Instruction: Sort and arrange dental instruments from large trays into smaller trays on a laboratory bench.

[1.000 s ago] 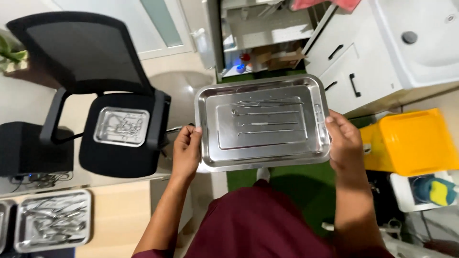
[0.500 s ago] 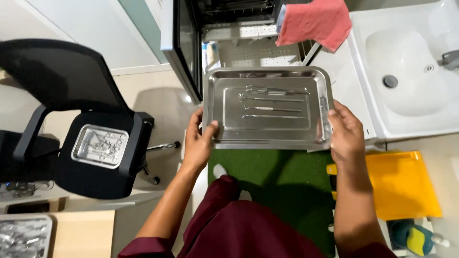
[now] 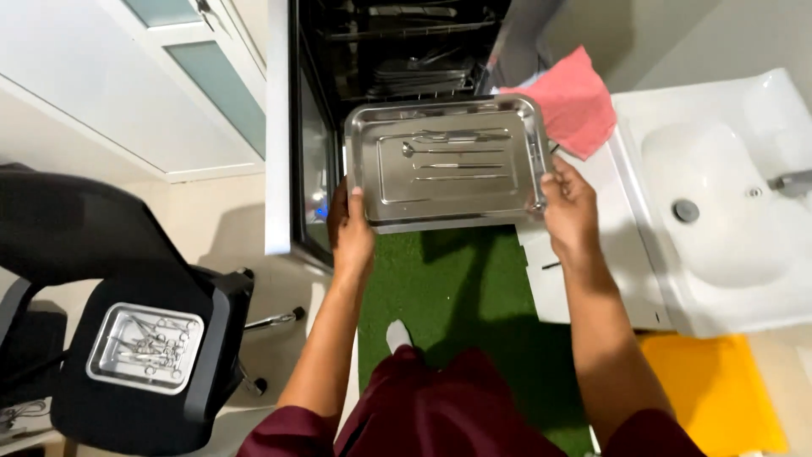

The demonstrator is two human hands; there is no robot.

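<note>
Both hands, left hand (image 3: pixel 351 233) and right hand (image 3: pixel 568 207), grip closed, hold the steel tray (image 3: pixel 381 199) of slim instruments (image 3: pixel 457 152) level before an open cabinet (image 3: pixel 406 51).

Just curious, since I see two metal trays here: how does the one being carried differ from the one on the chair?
The carried tray looks larger and is held at both short ends by the left hand and right hand; the chair tray rests untouched on the black seat. The carried tray holds a few slim tools laid in rows; the chair tray holds a tangled heap. Both are shiny, rectangular metal.
</note>
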